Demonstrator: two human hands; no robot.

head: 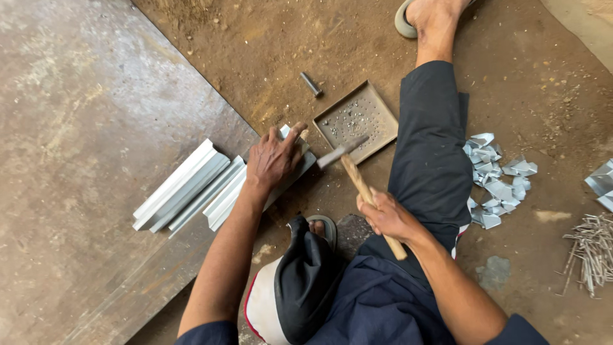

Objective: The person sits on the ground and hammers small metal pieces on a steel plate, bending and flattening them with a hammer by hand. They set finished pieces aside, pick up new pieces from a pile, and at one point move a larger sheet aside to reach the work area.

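Right hand (388, 217) is wrapped tight round the wooden handle of the hammer (357, 172), fingers curled fully about it, gripping near the lower end. The handle slants up and away from the hand, and the metal head sits raised just over the near edge of the tray (332, 121), tilted, not touching anything I can make out.

Left hand (273, 160) lies flat and spread, palm down, pressing on the channel (220, 198), a pale folded strip of sheet metal. The fingertips point at the tray, and the thumb sticks out beside a small upright piece at the channel's end; how that piece is held, I can't tell. The channel's end lies just left of the tray, under the hammer head's reach.

More channels (175, 188) lie stacked side by side, farther from the tray, on the big steel plate (83, 115) that covers the ground on that side.

The tray itself is square, shallow, rusty brown, with small bright specks scattered inside. Beyond it, a short dark bolt (311, 84) lies on the dirt.

On the tray's other side, past the person's dark trouser leg, a heap of bent offcuts (495, 185) shines on the soil. Farther still from the tray, a pile of nails (590, 249) sits near the frame edge.

A sandalled foot (322, 229) shows close below the tray, between the arms.
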